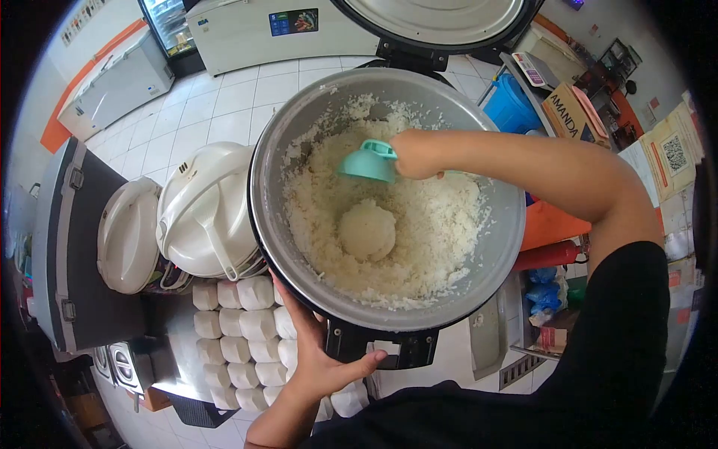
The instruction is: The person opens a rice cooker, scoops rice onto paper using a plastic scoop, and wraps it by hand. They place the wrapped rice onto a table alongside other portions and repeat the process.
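A large round cooker pot holds white cooked rice. My right hand is closed on the handle of a teal cup-shaped scoop, which is tilted over the rice towards the back of the pot. A rounded mound of rice lies just below the scoop. My left hand is at the pot's near left side, by the black front latch, its thumb stretched out and its other fingers partly hidden against the pot's outer wall.
Wrapped white packets stand in rows at the left, beside two white lidded cookers and a grey cooler box. The pot's open lid is at the back. A red cylinder and blue bin are at right.
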Action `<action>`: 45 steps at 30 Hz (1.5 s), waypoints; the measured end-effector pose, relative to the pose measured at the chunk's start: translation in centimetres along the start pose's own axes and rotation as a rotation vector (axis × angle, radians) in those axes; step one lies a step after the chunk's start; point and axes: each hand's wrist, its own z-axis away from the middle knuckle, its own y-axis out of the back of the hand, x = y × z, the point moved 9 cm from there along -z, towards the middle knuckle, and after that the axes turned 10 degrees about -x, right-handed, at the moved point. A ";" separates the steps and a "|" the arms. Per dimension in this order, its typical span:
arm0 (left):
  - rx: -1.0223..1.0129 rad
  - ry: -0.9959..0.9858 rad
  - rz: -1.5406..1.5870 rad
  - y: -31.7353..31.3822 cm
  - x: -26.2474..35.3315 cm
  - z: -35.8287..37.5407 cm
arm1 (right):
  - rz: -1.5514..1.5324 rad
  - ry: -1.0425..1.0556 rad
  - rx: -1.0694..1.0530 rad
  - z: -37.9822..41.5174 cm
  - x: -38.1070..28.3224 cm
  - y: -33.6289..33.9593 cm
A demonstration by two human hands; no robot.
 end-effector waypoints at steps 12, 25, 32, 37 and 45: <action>0.005 -0.006 -0.052 0.2 0.1 0.0 | 0.082 0.135 -0.234 3.5 -3.7 -7.4; 0.028 -0.071 -0.088 -0.4 2.1 -0.2 | -0.326 0.248 -0.395 11.9 -6.4 -8.5; 0.028 -0.068 0.054 -0.3 0.7 0.1 | -0.351 0.304 -0.255 15.9 -6.0 -6.6; 0.020 -0.117 0.059 -0.9 2.2 -0.1 | -0.554 0.295 -0.406 14.8 -3.1 -6.6; 0.021 -0.113 -0.054 -1.2 2.9 0.1 | 0.011 0.355 0.098 3.8 -4.9 -6.7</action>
